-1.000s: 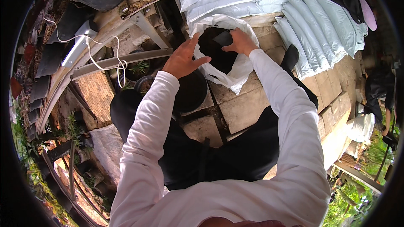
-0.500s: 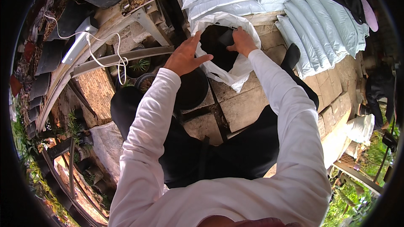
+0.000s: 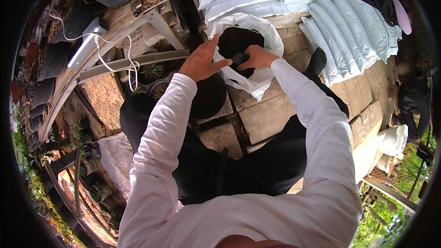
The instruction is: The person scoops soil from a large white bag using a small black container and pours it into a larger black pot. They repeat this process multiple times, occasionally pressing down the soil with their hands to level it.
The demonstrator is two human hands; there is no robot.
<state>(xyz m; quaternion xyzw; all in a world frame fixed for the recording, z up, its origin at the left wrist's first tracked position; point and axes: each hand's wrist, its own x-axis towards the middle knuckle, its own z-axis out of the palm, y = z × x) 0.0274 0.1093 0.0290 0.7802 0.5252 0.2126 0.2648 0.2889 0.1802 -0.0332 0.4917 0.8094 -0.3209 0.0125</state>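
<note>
Now, on the paving [image 3: 266, 115], the open white bag [image 3: 276, 41] shows dark fill [image 3: 239, 39]; the left hand [image 3: 201, 62] stays wide-spread at its left rim, while the right hand [image 3: 259, 58] has shifted to its near side, fingers apparently narrowed on a small dark object [image 3: 239, 58], seemingly working another part of the fill.

Glossy, crinkled plastic sack [image 3: 256, 85]
</note>
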